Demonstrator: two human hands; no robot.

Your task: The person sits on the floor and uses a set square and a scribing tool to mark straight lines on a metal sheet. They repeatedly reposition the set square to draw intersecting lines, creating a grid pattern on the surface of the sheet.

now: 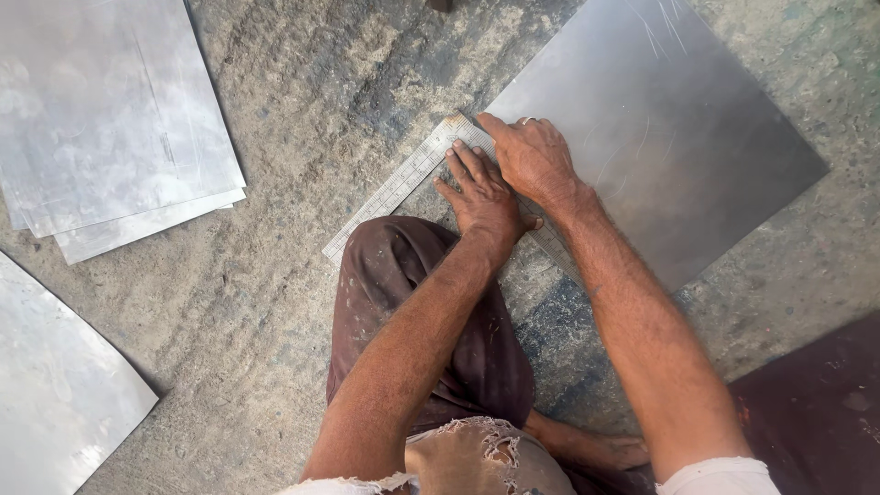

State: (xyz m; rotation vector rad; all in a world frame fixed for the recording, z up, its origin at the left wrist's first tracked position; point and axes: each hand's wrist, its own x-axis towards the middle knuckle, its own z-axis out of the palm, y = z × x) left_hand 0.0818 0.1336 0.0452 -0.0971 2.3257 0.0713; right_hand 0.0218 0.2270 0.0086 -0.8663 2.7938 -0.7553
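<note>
At 12 o'clock on the floor (pixel 302 137), a steel square (pixel 403 179) is pressed flat-handed onto a metal sheet (pixel 678 128) corner by left hand (pixel 481 197) and right hand (pixel 532 160); no fresh marking line is seen yet.

Soft daylight, sharp focus, mild glare on metal sheets (pixel 110 110).

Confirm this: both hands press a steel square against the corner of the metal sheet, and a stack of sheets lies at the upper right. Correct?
Not quite. The head view shows the stack of sheets at the upper left. Both the left hand and right hand do press the steel square against the metal sheet.
</note>
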